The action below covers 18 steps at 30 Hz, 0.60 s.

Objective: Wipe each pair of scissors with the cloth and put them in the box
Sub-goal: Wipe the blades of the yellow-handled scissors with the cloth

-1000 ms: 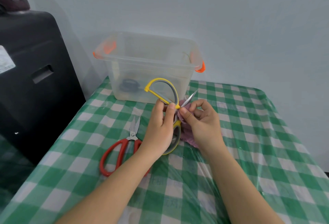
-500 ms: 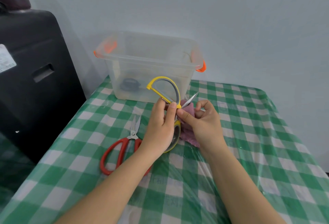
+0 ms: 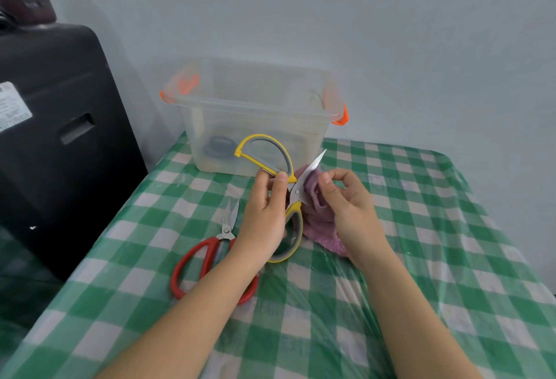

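Note:
My left hand (image 3: 264,213) grips the yellow-and-grey scissors (image 3: 285,162) near the pivot, handles spread wide, one blade pointing up and right. Just right of that blade, my right hand (image 3: 346,207) holds the pink cloth (image 3: 316,213), whose folds lie against the blade. Red-handled scissors (image 3: 210,255) lie on the table beside my left wrist, partly hidden under my forearm. The clear plastic box (image 3: 255,102) with orange latches stands at the table's back, with a dark pair of scissors (image 3: 219,147) inside.
The table wears a green-and-white checked cloth (image 3: 421,243) under clear plastic. A black case (image 3: 60,138) stands close on the left. A pale wall runs right behind the box.
My right hand has slid the cloth back toward the base of the blade, baring more of the tip. The scissors have tilted slightly. The red scissors have not moved.

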{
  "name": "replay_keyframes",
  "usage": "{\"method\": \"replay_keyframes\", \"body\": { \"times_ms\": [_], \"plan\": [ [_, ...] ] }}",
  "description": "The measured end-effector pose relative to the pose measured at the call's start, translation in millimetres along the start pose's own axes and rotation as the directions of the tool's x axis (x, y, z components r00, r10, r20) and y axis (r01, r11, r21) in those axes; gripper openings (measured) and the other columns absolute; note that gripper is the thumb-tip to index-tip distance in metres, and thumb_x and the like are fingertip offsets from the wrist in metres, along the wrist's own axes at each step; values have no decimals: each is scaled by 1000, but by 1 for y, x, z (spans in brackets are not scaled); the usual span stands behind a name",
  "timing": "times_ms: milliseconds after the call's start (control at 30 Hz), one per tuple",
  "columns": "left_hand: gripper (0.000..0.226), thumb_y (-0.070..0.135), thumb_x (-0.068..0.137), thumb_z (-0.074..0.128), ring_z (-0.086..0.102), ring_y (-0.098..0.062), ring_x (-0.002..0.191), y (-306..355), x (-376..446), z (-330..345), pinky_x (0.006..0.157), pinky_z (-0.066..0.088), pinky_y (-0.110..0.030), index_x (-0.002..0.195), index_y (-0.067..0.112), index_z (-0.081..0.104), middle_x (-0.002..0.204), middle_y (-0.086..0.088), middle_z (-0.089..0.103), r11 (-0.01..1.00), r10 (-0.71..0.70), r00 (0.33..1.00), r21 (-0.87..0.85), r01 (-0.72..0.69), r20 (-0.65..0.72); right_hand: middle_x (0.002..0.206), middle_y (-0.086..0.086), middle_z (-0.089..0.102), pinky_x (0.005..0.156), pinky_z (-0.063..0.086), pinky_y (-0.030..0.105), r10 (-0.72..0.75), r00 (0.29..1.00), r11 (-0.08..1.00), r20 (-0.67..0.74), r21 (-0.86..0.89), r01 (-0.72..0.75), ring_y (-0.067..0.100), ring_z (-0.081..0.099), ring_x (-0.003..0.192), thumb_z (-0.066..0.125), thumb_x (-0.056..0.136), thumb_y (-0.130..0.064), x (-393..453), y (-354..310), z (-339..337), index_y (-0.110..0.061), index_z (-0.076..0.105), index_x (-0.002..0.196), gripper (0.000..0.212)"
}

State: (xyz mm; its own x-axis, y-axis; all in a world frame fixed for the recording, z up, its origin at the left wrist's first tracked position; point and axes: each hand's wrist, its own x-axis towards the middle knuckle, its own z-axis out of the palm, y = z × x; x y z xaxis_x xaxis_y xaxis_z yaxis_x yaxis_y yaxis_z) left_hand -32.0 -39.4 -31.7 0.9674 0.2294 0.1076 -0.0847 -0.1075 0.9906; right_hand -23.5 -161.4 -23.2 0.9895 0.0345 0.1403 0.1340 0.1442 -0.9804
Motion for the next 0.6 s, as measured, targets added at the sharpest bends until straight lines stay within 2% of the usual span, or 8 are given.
{"method": "replay_keyframes", "body": {
  "times_ms": [67, 133, 233, 300, 367, 467, 500, 600],
  "plan": [
    [19, 39, 102, 39, 49, 0, 68, 0, 0, 0, 80, 47, -40, 85, 34, 48, 67, 16, 49, 1000, 7, 1000, -12, -7, -9, 73, 19, 66, 74, 50, 53, -39, 999, 995, 27, -88, 41, 27, 58, 73, 62, 95, -21, 0, 3, 1, -14, 50, 91, 14],
    [20, 38, 102, 39, 48, 1, 64, -1, 0, 1, 77, 46, -38, 84, 33, 47, 69, 13, 48, 1000, 17, 1000, -17, -17, -12, 74, 13, 72, 77, 51, 58, -56, 997, 987, 48, -149, 62, 26, 63, 73, 65, 92, -13, 1, 5, 2, -16, 47, 91, 18],
    [20, 37, 102, 39, 49, 8, 62, 1, -3, 2, 72, 45, -32, 83, 34, 46, 68, 19, 53, 1000, 25, 1000, -17, -25, 0, 80, 11, 75, 70, 55, 54, -43, 998, 989, 35, -140, 48, 26, 66, 71, 67, 88, -1, 1, 4, 3, -17, 45, 87, 28],
    [19, 34, 102, 39, 52, 8, 70, 4, -6, 4, 68, 42, -28, 85, 33, 47, 78, 22, 60, 998, 54, 998, -22, -54, 18, 77, 11, 74, 65, 55, 46, -26, 1000, 997, -9, -75, 25, 22, 67, 64, 72, 83, 0, 1, 3, 4, -15, 45, 84, 31],
    [19, 32, 103, 39, 52, -2, 75, 4, -7, 5, 65, 40, -27, 85, 34, 47, 89, 14, 60, 994, 110, 994, 4, -110, 28, 70, 8, 72, 61, 54, 41, -16, 999, 999, -47, -39, 15, 16, 66, 58, 73, 82, 0, 0, 2, 5, -13, 45, 82, 31],
    [19, 31, 102, 39, 48, -10, 73, 0, -7, 5, 65, 36, -28, 85, 32, 46, 90, 0, 57, 985, 162, 986, 47, -164, 33, 65, 6, 69, 55, 54, 33, -10, 997, 1000, -78, 1, 10, 16, 64, 56, 69, 85, 2, 0, 3, 7, -12, 46, 79, 28],
    [19, 33, 102, 39, 47, -11, 72, -1, -7, 4, 67, 36, -30, 85, 31, 46, 88, -2, 55, 985, 161, 986, 63, -163, 35, 66, 7, 69, 56, 53, 33, -10, 997, 1000, -82, 5, 11, 17, 64, 57, 67, 86, 3, 0, 4, 8, -13, 46, 78, 28],
    [18, 35, 102, 38, 46, -10, 71, -1, -6, 4, 71, 41, -36, 86, 36, 46, 78, 7, 46, 992, 114, 993, 53, -115, 36, 81, 15, 72, 65, 53, 42, 5, 998, 1000, -65, -3, -5, 24, 62, 65, 63, 89, 6, 2, 6, 7, -14, 45, 78, 28]
  ]
}}
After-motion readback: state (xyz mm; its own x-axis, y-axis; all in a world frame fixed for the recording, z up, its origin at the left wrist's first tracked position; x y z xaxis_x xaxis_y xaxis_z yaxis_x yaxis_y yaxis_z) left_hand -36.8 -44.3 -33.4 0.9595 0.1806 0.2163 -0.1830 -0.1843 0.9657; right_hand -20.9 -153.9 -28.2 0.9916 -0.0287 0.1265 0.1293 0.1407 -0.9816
